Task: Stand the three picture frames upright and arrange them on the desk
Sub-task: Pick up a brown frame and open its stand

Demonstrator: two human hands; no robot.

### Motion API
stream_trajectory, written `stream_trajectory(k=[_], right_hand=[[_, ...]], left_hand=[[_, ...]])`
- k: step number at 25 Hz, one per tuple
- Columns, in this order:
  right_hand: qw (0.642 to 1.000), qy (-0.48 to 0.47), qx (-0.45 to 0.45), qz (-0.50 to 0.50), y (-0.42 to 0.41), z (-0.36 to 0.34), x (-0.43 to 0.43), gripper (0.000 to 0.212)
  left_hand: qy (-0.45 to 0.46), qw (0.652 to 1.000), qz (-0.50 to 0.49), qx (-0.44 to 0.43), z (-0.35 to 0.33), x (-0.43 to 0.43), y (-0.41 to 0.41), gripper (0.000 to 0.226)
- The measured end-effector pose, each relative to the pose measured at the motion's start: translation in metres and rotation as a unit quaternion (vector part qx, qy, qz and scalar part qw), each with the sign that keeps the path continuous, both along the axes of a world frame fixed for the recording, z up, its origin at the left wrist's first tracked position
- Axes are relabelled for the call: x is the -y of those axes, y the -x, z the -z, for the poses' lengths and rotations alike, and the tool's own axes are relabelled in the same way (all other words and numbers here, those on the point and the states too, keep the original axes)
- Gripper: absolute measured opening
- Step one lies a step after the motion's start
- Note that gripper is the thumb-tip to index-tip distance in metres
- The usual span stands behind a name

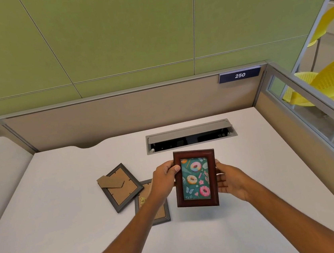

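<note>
Both hands are on the dark red wooden frame (195,178), the one with the donut print on teal, held up off the white desk (270,166) with the picture facing the person. Left hand (164,177) pinches the frame's left edge near the top, thumb lying across the front. Right hand (229,180) wraps the right edge, fingers curled behind it where I can't see them. The frame sits pretty much upright in portrait, just on the near side of the grey cable hatch (190,136) set into the desk, whose lid is flipped open.

The other two are still lying face down, off to the left of the hatch and nearer the person. The dark grey frame (120,186) shows its brown backing with the cardboard easel leg flopped across the top. The second grey frame (152,203) is tucked just beside it, corner under it by the look of things, and the left forearm covers a good part of it. A small brass hanger shows on its back.
</note>
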State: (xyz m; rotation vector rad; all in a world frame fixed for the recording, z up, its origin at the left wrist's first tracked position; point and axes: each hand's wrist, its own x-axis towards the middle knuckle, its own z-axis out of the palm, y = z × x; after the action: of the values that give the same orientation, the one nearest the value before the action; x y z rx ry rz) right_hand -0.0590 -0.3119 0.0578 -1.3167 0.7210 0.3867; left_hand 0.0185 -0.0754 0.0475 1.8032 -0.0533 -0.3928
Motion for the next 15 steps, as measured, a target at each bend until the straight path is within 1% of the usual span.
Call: stream_trajectory(k=[3, 7, 10, 15], right_hand=[[0.999, -0.047, -0.019, -0.007, -0.001, 0.003, -0.001, 0.063], [0.995, -0.097, -0.017, 0.022, -0.002, 0.012, 0.003, 0.066], [0.993, -0.113, -0.010, 0.041, -0.002, 0.020, 0.013, 0.067], [0.992, -0.111, 0.007, 0.062, -0.005, 0.031, 0.039, 0.067]], left_hand=[[0.012, 1.000, -0.010, -0.021, -0.003, 0.005, 0.002, 0.022], [0.019, 0.999, -0.004, -0.027, -0.003, 0.015, 0.006, 0.023], [0.023, 0.999, 0.006, -0.027, -0.001, 0.026, 0.007, 0.023], [0.034, 0.999, 0.016, -0.028, 0.005, 0.052, 0.006, 0.023]])
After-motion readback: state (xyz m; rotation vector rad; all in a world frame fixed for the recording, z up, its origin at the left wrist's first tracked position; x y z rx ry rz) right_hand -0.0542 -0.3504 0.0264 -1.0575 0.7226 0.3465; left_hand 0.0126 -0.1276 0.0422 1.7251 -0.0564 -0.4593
